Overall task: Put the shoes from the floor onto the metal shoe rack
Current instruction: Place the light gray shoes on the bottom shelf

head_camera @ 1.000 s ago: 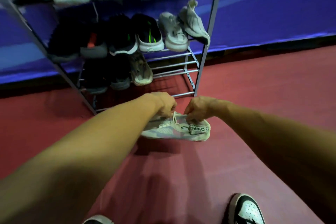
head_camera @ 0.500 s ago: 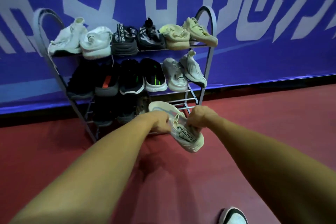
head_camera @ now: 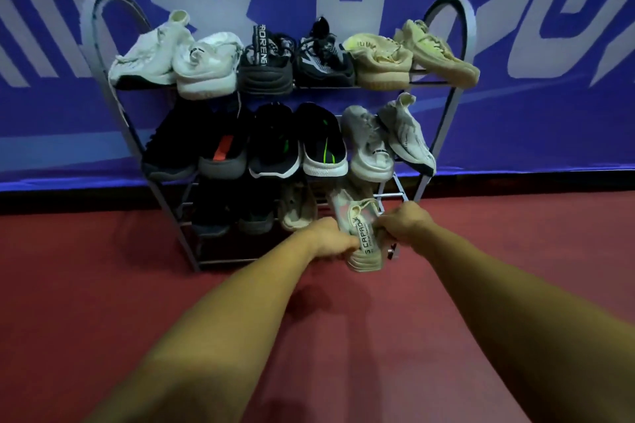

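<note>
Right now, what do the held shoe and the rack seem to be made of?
The held shoe: probably knit fabric, matte, with a ribbed pale rubbery sole. The rack: looks like grey painted metal, thin smooth bars with slight sheen.

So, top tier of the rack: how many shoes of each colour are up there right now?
White shoes: 2
Black-and-grey shoes: 2
Beige shoes: 2
Total: 6

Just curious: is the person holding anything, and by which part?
A pale grey-green knit sneaker, gripped near its heel, left hand and right hand on opposite sides.
</note>
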